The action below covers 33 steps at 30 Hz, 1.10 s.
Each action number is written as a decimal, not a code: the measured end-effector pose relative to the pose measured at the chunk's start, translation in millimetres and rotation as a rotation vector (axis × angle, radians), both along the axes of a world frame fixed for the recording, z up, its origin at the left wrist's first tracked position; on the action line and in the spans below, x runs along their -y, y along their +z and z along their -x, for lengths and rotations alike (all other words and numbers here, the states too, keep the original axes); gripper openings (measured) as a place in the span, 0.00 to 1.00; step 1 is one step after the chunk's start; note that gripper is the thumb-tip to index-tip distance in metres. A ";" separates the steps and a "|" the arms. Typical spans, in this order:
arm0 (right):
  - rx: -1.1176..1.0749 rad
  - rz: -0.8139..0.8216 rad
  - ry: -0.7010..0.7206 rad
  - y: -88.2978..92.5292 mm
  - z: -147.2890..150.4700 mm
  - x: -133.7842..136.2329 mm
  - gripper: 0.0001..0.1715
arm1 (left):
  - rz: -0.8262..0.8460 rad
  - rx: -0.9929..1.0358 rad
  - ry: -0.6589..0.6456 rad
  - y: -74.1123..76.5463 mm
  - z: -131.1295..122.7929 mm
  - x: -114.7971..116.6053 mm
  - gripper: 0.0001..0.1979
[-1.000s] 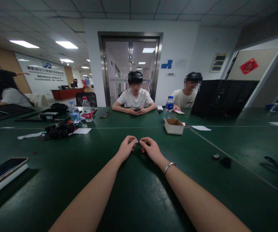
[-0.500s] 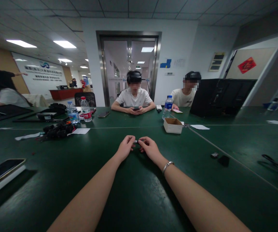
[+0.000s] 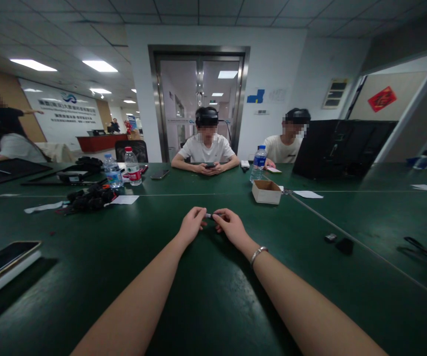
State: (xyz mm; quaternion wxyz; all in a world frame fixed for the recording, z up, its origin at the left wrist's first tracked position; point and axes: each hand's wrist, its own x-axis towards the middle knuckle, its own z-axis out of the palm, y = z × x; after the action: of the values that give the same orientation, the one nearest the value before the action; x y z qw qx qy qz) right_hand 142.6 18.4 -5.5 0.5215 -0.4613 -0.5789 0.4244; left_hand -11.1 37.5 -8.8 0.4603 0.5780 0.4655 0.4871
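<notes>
1. Green table (image 3: 87, 222): the working surface under both hands.
2. Left hand (image 3: 191, 226): fingertips pinch one end of the small dark part (image 3: 209, 216), held just above the table's middle.
3. Right hand (image 3: 231, 227): fingertips pinch the other end.
4. Handling: the part is probably light and stiff; grip it by the ends.

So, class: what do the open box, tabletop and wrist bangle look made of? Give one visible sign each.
Open box: likely cardboard, with pale matte walls and a brown inside.
Tabletop: dark green with a smooth glossy coating, since lights reflect in it; core unclear.
Bangle on the right wrist: probably metal, given its silvery shine.
</notes>
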 end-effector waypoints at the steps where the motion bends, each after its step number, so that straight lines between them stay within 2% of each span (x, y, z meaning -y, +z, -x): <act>1: 0.001 0.005 0.000 0.0 0.1 0.0 0.16 | 0.016 -0.016 0.022 -1.1 -0.6 -1.3 0.18; 6: 0.011 0.007 -0.007 -0.5 0.1 -0.6 0.15 | -0.050 -0.090 0.003 -2.0 0.2 -1.7 0.17; 9: 0.000 0.005 -0.017 -0.7 0.1 -0.8 0.15 | -0.079 0.021 -0.075 2.0 3.5 1.6 0.12; 11: -0.006 0.012 -0.017 -0.9 0.2 -0.7 0.15 | -0.066 0.131 -0.121 4.8 5.6 3.0 0.14; 15: 0.003 0.013 0.001 -1.2 0.8 -0.6 0.14 | 0.060 0.263 -0.094 6.8 6.2 1.8 0.17; 18: 0.018 -0.001 0.002 -1.5 1.0 -0.9 0.13 | 0.127 0.219 -0.047 5.1 3.7 -0.5 0.15; 22: 0.040 -0.013 -0.002 -2.2 1.0 -1.3 0.13 | 0.057 0.098 -0.092 1.5 3.5 -1.5 0.15; 27: 0.032 -0.013 0.003 -2.8 0.8 -1.5 0.13 | -0.017 0.177 -0.169 0.8 9.7 -0.3 0.15; 33: 0.001 0.000 0.001 -1.3 1.4 -0.6 0.14 | 0.020 0.204 -0.181 5.2 11.2 3.8 0.19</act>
State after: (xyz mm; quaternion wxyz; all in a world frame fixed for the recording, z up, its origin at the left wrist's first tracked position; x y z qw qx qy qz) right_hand 141.2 19.0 -6.7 0.5209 -0.4614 -0.5795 0.4243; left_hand -22.4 33.7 -3.6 0.5531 0.5607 0.3669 0.4951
